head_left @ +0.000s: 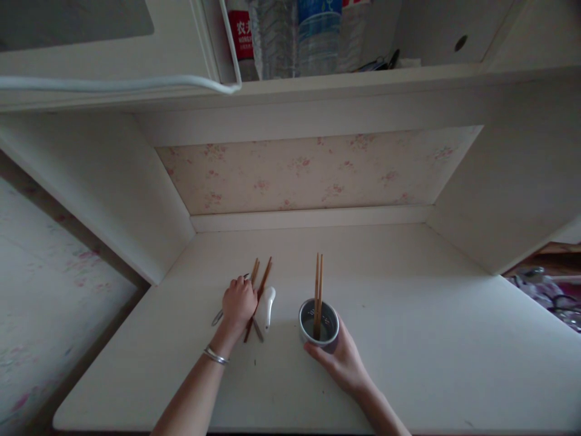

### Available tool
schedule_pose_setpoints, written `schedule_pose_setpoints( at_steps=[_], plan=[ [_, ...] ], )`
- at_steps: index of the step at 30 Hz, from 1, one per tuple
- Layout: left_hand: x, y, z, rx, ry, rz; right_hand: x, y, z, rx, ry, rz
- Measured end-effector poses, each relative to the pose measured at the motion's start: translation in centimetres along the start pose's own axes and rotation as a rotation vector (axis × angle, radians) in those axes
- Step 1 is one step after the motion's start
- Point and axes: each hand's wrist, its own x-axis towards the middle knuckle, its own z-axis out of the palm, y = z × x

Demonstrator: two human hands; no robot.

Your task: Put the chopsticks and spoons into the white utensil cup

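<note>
My right hand is wrapped round the near right side of a grey metal cup, thumb at the front. Two light wooden chopsticks stand in the cup, tips up. To the left, my left hand is low over a small group of utensils, its fingers curled down; what they grip is hidden. Reddish-brown chopsticks and lighter chopsticks stick out beyond the hand. A white spoon lies just right of it. A metal utensil with a looped end shows at its left.
The white desk has side panels and a back board. Overhead, a shelf holds several bottles. A white cable hangs along the shelf's front at upper left.
</note>
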Motion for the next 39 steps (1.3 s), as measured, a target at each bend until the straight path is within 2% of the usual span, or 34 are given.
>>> schedule_pose_setpoints(
  at_steps=[9,15,20,25,34,39],
  plan=[
    [0.8,0.6,-0.1,-0.029,-0.124,-0.057,0.0,0.1,-0.2,-0.042,0.006,0.012],
    [0.8,1.4,0.1,-0.111,-0.119,-0.062,0.0,0.0,-0.1,-0.041,0.021,0.013],
    [1.2,1.7,-0.5,-0.273,-0.094,-0.096,0.0,-0.2,-0.1,-0.05,0.007,0.011],
    [2.3,1.3,-0.9,-0.469,0.01,-0.118,0.0,-0.3,-0.2,-0.04,-0.003,0.015],
    [5.2,0.1,0.5,-0.762,0.298,-0.107,0.0,0.3,-0.1,-0.046,-0.005,0.013],
    [5.3,0.1,-1.3,-0.9,0.465,-0.098,0.0,0.2,0.0,-0.009,-0.013,0.02]
  ],
)
